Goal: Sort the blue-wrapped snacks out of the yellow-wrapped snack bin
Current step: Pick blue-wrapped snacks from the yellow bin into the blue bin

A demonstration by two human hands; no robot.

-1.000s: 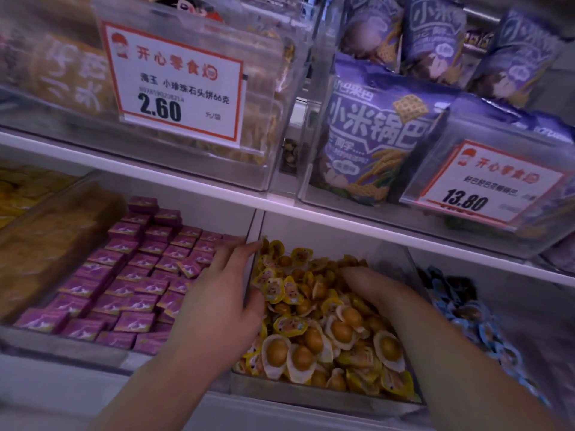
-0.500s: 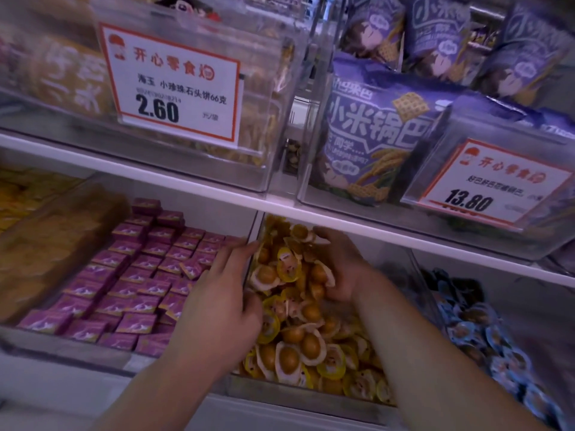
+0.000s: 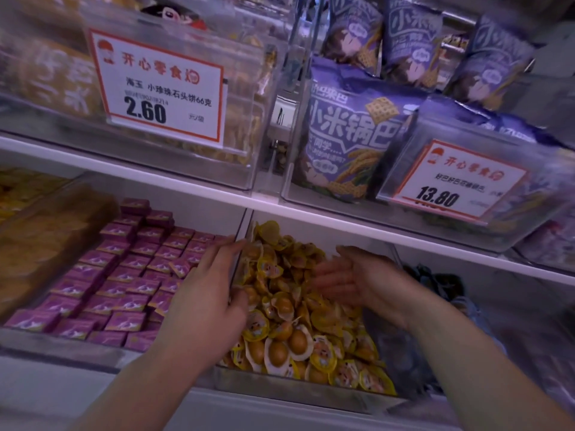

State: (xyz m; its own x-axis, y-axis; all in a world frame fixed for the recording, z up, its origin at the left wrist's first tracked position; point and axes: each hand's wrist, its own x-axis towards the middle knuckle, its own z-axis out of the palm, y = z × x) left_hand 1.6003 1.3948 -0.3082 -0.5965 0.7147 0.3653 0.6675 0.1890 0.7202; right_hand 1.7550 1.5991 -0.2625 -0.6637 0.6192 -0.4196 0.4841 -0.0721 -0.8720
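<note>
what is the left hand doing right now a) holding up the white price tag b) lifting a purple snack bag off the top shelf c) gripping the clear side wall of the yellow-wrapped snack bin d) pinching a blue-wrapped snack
c: the left hand has its fingers curled over the clear side wall of the bin of yellow-wrapped snacks, between it and the purple boxes.

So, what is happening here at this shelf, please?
A person is searching the bin of yellow-wrapped snacks. The left hand grips the clear divider on the bin's left side. The right hand is open, palm turned up, fingers over the pile, and holds nothing. Blue-wrapped snacks lie in the next bin to the right; none shows among the yellow ones.
</note>
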